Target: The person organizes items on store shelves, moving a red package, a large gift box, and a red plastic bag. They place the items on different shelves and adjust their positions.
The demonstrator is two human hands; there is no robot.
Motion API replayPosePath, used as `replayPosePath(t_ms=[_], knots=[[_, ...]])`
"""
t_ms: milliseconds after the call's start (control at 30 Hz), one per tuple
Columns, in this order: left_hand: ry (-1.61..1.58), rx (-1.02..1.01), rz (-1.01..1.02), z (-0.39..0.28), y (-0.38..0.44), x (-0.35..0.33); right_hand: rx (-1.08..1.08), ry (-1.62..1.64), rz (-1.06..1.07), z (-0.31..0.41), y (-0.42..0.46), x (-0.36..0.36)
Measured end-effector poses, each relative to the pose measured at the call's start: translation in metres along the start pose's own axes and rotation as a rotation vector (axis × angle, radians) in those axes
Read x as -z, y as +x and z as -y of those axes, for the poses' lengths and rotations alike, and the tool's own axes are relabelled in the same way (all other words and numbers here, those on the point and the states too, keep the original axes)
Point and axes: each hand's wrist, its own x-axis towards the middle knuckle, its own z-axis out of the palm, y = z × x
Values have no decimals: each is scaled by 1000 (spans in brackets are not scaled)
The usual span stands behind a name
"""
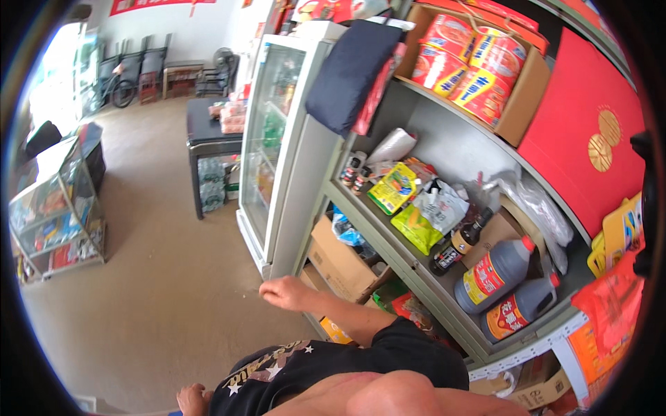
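Observation:
My right hand (283, 292) is in front of the shelving, over the floor near the foot of the glass-door drinks fridge (270, 140). Its fingers are curled in, and no object shows in them. My left hand (191, 399) is low at the bottom edge, beside my black shirt (276, 369); the shirt hides part of it, and its grip is unclear. To the right, a metal cabinet shelf (400, 234) holds a dark sauce bottle (460, 242), two large jugs, one of them a red-capped jug (494, 273), a yellow pouch (393, 188) and small spice jars (356, 177).
An open cardboard box (512, 112) of packaged instant noodles stands above the shelf, with cardboard boxes (341, 260) below. A dark jacket-like cloth (354, 78) hangs by the fridge. Beyond are a black table (213, 136), a glass display case (57, 208) and stacked chairs (151, 65).

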Motion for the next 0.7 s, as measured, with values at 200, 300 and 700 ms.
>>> replayPosePath(t_ms=[200, 300, 700], knots=[[-270, -271, -190, -35, 75, 48, -11, -341, -417, 48, -23, 167], [-250, -567, -322, -84, 143, 86, 25, -635, -688, 78, -44, 245], [162, -1679, -1060, -429, 216, 382, -302, -1281, -1123, 140, -107, 367]])
